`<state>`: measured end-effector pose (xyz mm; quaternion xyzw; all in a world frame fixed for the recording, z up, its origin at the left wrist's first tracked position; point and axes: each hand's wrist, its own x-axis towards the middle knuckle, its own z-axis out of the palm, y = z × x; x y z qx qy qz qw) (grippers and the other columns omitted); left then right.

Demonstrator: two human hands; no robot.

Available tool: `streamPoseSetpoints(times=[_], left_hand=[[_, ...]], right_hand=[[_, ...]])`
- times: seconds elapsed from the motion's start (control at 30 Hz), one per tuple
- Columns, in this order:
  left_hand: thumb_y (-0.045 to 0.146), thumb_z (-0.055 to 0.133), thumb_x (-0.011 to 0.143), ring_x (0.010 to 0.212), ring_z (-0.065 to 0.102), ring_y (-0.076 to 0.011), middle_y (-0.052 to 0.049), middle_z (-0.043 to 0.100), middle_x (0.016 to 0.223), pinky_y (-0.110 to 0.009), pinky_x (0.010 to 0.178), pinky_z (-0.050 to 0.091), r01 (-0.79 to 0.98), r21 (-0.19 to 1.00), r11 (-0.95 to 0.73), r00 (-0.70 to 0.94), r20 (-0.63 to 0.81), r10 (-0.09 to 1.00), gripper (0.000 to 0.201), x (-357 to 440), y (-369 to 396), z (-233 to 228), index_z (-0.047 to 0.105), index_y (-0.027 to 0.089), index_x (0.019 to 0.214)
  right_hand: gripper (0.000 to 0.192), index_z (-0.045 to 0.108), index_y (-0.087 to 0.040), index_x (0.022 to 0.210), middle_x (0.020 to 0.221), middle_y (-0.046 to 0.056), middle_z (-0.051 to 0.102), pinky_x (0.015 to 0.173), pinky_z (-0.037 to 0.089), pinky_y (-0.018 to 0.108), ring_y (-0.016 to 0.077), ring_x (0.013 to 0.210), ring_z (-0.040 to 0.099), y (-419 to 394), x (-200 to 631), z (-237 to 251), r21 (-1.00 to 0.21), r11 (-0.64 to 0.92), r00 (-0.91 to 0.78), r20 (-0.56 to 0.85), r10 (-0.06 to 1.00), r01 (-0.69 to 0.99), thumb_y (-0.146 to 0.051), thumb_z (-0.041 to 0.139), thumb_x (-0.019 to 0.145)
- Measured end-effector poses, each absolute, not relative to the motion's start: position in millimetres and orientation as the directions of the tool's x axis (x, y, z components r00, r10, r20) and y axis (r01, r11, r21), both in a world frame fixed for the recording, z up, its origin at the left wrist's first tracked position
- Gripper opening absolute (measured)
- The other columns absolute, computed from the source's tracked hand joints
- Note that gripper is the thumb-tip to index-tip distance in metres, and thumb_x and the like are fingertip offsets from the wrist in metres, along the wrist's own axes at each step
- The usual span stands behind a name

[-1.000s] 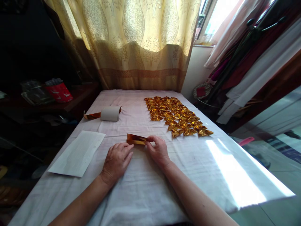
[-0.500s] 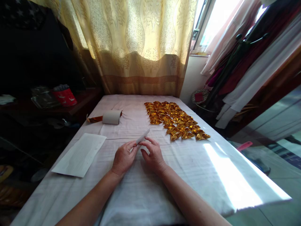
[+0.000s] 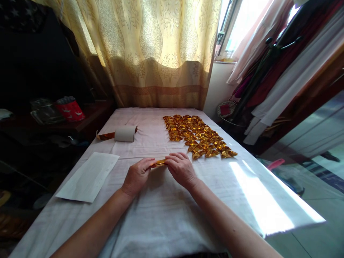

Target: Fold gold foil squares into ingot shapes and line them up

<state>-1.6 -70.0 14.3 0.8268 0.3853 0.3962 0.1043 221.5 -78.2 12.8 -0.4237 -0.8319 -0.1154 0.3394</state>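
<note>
Head view: the left hand [image 3: 137, 175] at eight o'clock and right hand [image 3: 181, 169] at four pinch opposite ends of a folded gold strip [image 3: 160, 162], fingers gripping, probably to hold it straight. A white sheet [image 3: 88, 177] lies at nine. Folded gold pieces [image 3: 190, 135] crowd between one and two, perhaps to save space. Around ten, a cardboard tube [image 3: 125, 133] encircles gold paper [image 3: 106, 136], likely to bundle it.

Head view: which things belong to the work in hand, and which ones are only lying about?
Probably part of the work:
gold foil, held by left hand and right hand
folded gold pieces
grey tube with gold strip

Apparently just lying about:
red container
pink object
white sheet, role unclear
</note>
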Motion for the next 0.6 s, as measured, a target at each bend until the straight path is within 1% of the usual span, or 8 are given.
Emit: streamPoseSetpoints(times=[0.17, 0.3, 0.33, 0.4, 0.47, 0.5, 0.53, 0.6], left_hand=[[0.013, 0.047, 0.092, 0.101, 0.07, -0.0164, -0.006, 0.073, 0.112, -0.031, 0.09, 0.058, 0.501, 0.453, -0.737, 0.468, 0.575, 0.671, 0.03, -5, -61, 6, 0.071, 0.022, 0.106], [0.013, 0.048, 0.091, 0.101, 0.069, -0.0159, -0.006, 0.074, 0.109, -0.031, 0.089, 0.057, 0.453, 0.418, -0.787, 0.575, 0.537, 0.617, 0.029, -13, -55, -2, 0.072, 0.022, 0.106], [0.013, 0.05, 0.091, 0.104, 0.068, -0.017, -0.005, 0.074, 0.109, -0.033, 0.092, 0.056, 0.446, 0.407, -0.797, 0.601, 0.524, 0.604, 0.028, -15, -55, -3, 0.073, 0.024, 0.105], [0.017, 0.056, 0.09, 0.115, 0.063, -0.0227, -0.005, 0.072, 0.114, -0.044, 0.1, 0.05, 0.491, 0.346, -0.799, 0.635, 0.486, 0.601, 0.025, -18, -59, -4, 0.074, 0.027, 0.103], [0.024, 0.063, 0.087, 0.126, 0.053, -0.0312, -0.007, 0.067, 0.126, -0.059, 0.107, 0.038, 0.595, 0.236, -0.768, 0.636, 0.445, 0.63, 0.021, -20, -66, -2, 0.074, 0.031, 0.103], [0.027, 0.067, 0.085, 0.129, 0.049, -0.0345, -0.008, 0.063, 0.131, -0.064, 0.108, 0.033, 0.647, 0.179, -0.741, 0.625, 0.431, 0.65, 0.02, -20, -71, -1, 0.074, 0.031, 0.103], [0.031, 0.069, 0.084, 0.129, 0.048, -0.0356, -0.008, 0.061, 0.133, -0.065, 0.108, 0.031, 0.676, 0.144, -0.723, 0.617, 0.425, 0.662, 0.02, -20, -75, 0, 0.074, 0.031, 0.103], [0.032, 0.069, 0.085, 0.12, 0.053, -0.0317, -0.008, 0.065, 0.124, -0.057, 0.106, 0.036, 0.7, 0.141, -0.7, 0.593, 0.431, 0.68, 0.018, -19, -82, 1, 0.074, 0.028, 0.101]], right_hand=[[0.016, 0.07, -0.023, 0.103, 0.106, 0.003, 0.075, 0.09, 0.04, 0.034, 0.0183, 0.098, 0.064, -81, 222, 14, -0.022, 0.603, -0.439, 0.663, 0.606, 0.798, -0.019, 0.055, 0.098], [0.012, 0.071, -0.023, 0.098, 0.106, 0.004, 0.075, 0.09, 0.04, 0.034, 0.018, 0.099, 0.062, -83, 223, 7, 0.002, 0.624, -0.513, 0.573, 0.64, 0.781, -0.019, 0.06, 0.095], [0.011, 0.071, -0.022, 0.096, 0.103, 0.004, 0.075, 0.089, 0.04, 0.033, 0.0176, 0.098, 0.063, -83, 223, 4, 0.004, 0.634, -0.539, 0.53, 0.654, 0.773, -0.019, 0.061, 0.094], [0.011, 0.07, -0.021, 0.092, 0.095, 0.003, 0.075, 0.085, 0.039, 0.032, 0.0168, 0.092, 0.064, -85, 221, 0, 0.009, 0.645, -0.58, 0.448, 0.681, 0.764, -0.017, 0.06, 0.094], [0.012, 0.069, -0.02, 0.087, 0.085, 0.002, 0.074, 0.078, 0.038, 0.031, 0.0159, 0.08, 0.063, -86, 219, -2, 0.01, 0.639, -0.589, 0.399, 0.702, 0.769, -0.016, 0.059, 0.094], [0.013, 0.068, -0.02, 0.086, 0.082, 0.002, 0.073, 0.076, 0.038, 0.031, 0.0156, 0.076, 0.062, -87, 218, -3, 0.009, 0.636, -0.589, 0.389, 0.708, 0.771, -0.016, 0.059, 0.094], [0.013, 0.067, -0.02, 0.085, 0.081, 0.002, 0.073, 0.074, 0.037, 0.031, 0.0155, 0.074, 0.062, -87, 217, -3, 0.007, 0.634, -0.587, 0.384, 0.713, 0.774, -0.016, 0.059, 0.095], [0.014, 0.066, -0.02, 0.085, 0.081, 0.001, 0.072, 0.074, 0.036, 0.031, 0.0154, 0.073, 0.061, -88, 215, -2, 0.007, 0.63, -0.588, 0.367, 0.72, 0.776, -0.016, 0.058, 0.095]])
